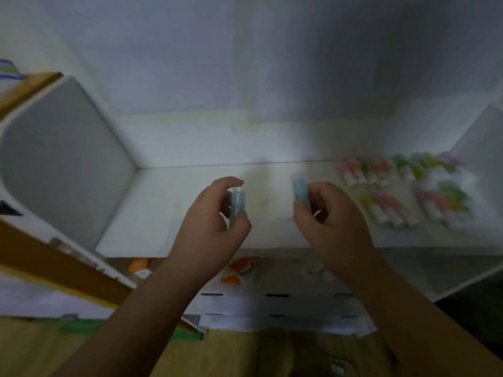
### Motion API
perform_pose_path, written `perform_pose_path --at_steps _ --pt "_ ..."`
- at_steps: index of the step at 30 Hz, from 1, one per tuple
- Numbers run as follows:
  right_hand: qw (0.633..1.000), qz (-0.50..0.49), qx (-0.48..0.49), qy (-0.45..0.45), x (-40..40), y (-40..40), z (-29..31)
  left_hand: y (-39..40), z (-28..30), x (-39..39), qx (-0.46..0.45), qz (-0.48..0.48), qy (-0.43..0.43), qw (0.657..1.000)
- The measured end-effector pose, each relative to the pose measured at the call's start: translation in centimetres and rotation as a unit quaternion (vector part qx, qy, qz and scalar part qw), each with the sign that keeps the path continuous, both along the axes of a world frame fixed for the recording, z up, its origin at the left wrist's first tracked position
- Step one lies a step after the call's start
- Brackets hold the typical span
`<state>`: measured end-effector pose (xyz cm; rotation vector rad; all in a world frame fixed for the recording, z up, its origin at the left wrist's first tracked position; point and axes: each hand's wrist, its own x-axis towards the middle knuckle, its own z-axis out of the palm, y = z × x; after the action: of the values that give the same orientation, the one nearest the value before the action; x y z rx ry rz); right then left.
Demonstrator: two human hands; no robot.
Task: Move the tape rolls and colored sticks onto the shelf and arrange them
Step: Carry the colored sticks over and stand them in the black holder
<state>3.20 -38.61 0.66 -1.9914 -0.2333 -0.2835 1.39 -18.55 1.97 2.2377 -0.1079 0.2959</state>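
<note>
Left hand [209, 221] grips 1 blue roll [237, 206], right hand [332, 216] another [300, 190]. Best set both flat on the shelf [168, 210], beside the colored sticks [402, 191].

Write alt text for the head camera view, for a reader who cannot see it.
Two hands hover over a white shelf: the left hand and the right hand each hold a pale blue stick. Blurred colored sticks lie in rows at the shelf's right.

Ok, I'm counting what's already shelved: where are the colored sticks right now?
In the head view, the colored sticks lie in blurry rows on the shelf at its right end, beside the right hand.
</note>
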Motion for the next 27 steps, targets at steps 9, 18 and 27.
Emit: perform_pose_path --at_steps 9,18,27 --pt "0.997 0.067 0.044 -0.011 -8.4 14.1 2.0 13.5 2.3 -11.2 -0.050 0.051 -0.051 0.996" --pt "0.980 0.197 0.042 0.001 -16.5 28.1 3.8 27.0 3.3 -21.9 -0.055 0.131 -0.048 0.989" --pt "0.963 0.259 0.060 0.033 -18.3 37.5 4.0 35.7 3.1 -26.8 -0.055 0.231 -0.073 0.969"
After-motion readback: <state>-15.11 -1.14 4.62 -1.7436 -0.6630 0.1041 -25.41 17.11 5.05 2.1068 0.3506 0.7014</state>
